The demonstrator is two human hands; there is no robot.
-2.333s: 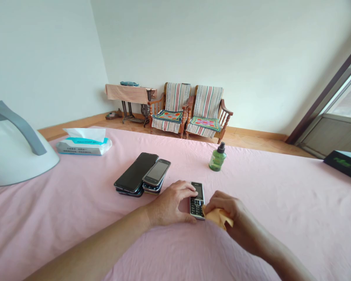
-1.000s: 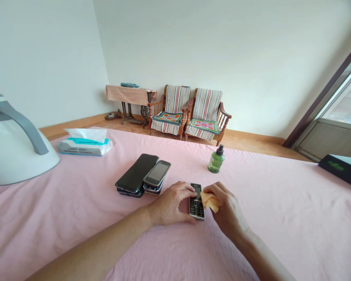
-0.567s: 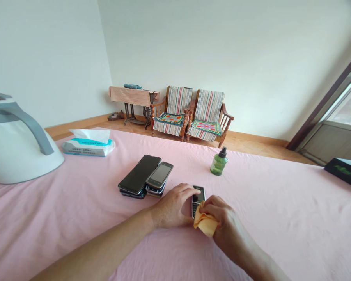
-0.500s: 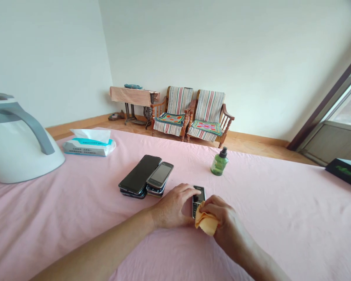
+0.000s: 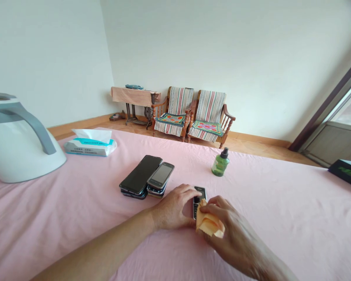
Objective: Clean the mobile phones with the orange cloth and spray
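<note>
A small keypad phone (image 5: 203,192) lies face up on the pink tablecloth, screen end pointing away from me. My left hand (image 5: 174,207) grips it from the left side, with fingers on its upper part and the thumb near its lower end. In my right hand (image 5: 229,222) is a bunched yellow-orange cloth (image 5: 208,224), pinched between thumb and fingers. The cloth rests over the lower right part of the phone and hides many of its keys.
Left of my hands are a stack of large black smartphones (image 5: 142,175) and a stack of smaller phones (image 5: 161,175). A green spray bottle (image 5: 220,164) stands beyond the phone. Farther left are a tissue pack (image 5: 89,147) and a white kettle (image 5: 23,148); a black box (image 5: 346,173) sits far right.
My right hand and the cloth have shifted slightly across the phone's lower part, and the cloth's folds look different. My left hand keeps its grip on the phone.
</note>
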